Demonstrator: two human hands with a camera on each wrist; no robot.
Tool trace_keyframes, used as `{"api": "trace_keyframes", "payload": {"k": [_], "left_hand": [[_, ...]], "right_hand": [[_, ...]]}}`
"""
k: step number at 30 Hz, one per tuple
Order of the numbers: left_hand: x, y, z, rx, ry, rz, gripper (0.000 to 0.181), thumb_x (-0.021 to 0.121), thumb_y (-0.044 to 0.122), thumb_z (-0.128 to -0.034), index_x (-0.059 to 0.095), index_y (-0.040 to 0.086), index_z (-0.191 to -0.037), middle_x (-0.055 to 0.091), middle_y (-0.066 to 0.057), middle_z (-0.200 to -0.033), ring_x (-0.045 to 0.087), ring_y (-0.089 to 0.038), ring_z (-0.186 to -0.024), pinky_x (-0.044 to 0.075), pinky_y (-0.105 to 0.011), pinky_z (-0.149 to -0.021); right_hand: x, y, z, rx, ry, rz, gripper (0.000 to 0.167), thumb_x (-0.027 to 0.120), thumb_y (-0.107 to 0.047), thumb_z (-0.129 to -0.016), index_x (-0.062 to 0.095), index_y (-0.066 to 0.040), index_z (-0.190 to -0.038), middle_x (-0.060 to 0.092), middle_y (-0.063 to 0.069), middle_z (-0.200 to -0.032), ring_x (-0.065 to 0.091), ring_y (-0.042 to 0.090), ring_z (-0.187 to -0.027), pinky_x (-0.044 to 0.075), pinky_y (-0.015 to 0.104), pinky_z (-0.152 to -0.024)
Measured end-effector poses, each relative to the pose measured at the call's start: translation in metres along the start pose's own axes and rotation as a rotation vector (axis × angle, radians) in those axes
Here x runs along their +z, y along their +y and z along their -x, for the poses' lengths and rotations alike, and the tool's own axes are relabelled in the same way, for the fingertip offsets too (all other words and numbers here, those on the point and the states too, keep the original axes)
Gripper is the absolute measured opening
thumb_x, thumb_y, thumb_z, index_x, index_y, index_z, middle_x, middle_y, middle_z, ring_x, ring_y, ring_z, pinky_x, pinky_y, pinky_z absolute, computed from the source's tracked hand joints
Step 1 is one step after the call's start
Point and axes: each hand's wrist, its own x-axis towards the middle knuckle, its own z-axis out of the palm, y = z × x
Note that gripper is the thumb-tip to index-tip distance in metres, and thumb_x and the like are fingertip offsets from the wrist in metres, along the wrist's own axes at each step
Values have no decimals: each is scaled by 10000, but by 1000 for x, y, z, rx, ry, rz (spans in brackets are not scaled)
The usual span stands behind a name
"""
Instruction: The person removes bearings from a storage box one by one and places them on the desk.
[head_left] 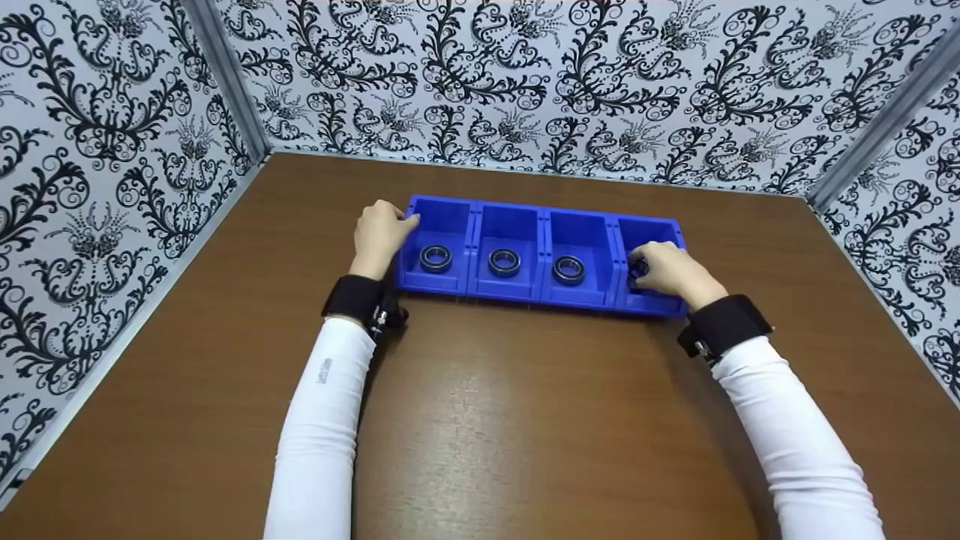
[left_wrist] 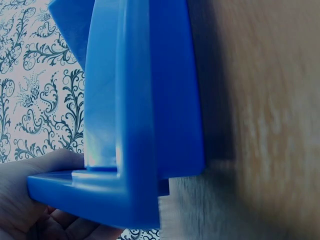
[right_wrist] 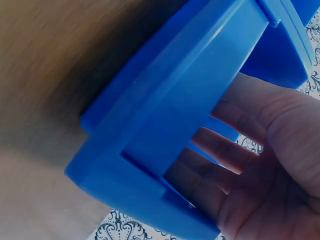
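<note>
Now your L hand [head_left: 381, 236] grips a blue plastic 4-compt. bin [head_left: 502, 290] by its L rim; R hand [head_left: 671, 271], fingers curled, pinches a black ring-shaped bearing [head_left: 636, 270], far-R compt.

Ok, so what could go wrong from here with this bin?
The ring pinched by the right hand could slip and drop in the rightmost compartment. The left hand grips the blue bin at its left end, so a tug might shift the other three rings.
</note>
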Motion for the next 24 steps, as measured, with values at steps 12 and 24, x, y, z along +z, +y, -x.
{"api": "trace_keyframes", "payload": {"k": [12,24], "left_hand": [[1,0,0,-9,1,4,313,734,326,-966,827,28,-941,763,-219,-1085,727,-409,-974,563,-543,-820],[-2,4,3,-19,-2,11,296,730,297,-965,826,17,-987,756,-224,-1126,719,-429,-1032,556,-561,-857]], "right_hand": [[3,2,-8,4,-16,4,411,764,-20,-782,677,155,-1143,690,349,-1082,648,511,-1031,496,635,-918],[5,2,-14,47,-42,-10,238,746,-60,-817,685,74,-1004,677,237,-930,617,410,-884,502,636,-832]]}}
